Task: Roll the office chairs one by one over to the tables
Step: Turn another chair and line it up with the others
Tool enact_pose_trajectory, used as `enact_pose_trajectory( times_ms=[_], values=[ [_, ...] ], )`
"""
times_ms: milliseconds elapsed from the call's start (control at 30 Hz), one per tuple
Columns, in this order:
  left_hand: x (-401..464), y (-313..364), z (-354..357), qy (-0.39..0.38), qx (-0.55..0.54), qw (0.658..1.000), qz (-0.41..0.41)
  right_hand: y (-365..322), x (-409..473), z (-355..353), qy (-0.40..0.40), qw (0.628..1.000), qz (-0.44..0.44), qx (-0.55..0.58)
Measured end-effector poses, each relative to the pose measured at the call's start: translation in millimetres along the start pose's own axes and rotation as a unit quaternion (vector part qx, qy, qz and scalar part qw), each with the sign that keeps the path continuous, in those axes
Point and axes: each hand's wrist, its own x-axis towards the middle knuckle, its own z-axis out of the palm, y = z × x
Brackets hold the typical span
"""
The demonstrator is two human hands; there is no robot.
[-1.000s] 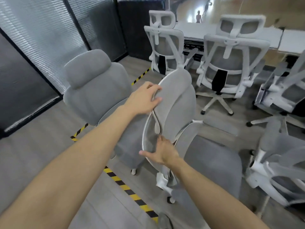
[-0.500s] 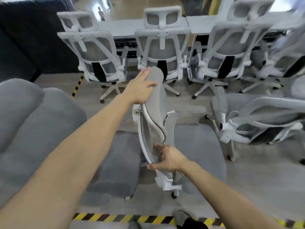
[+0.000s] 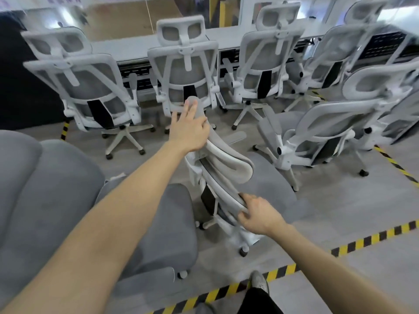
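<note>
A grey office chair (image 3: 229, 164) with a white frame stands in the middle of the floor, its backrest turned edge-on to me. My left hand (image 3: 189, 129) grips the top of its headrest. My right hand (image 3: 258, 214) holds the lower edge of the backrest near the seat. The white tables (image 3: 127, 49) run along the far side, behind a row of white mesh chairs (image 3: 183, 66).
A padded grey chair (image 3: 45, 200) fills the left foreground, close to my left arm. Another mesh chair (image 3: 328, 132) sits at the right. Yellow-black tape (image 3: 371, 237) crosses the floor in front of me. My shoe (image 3: 258, 282) is at the tape.
The view has swung right from the glass wall toward the tables. The held chair has rotated and rolled along with me. Both hands keep their grips.
</note>
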Motion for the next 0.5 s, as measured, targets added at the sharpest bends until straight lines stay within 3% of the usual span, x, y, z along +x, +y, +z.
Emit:
enact_pose_trajectory(
  times_ms=[133, 300, 500],
  values=[
    [-11, -8, 4, 0.019, 0.001, 1.0, 0.002, -18, 3, 16, 0.072, 0.995, 0.062, -0.026],
    [-13, -33, 9, 0.051, -0.023, 0.998, -0.017, -21, 16, 28, 0.089, 0.991, 0.031, -0.092],
    [7, -65, 4, 0.076, -0.029, 0.995, -0.05, -35, 55, 30, 0.111, 0.991, -0.022, -0.077]
  ],
)
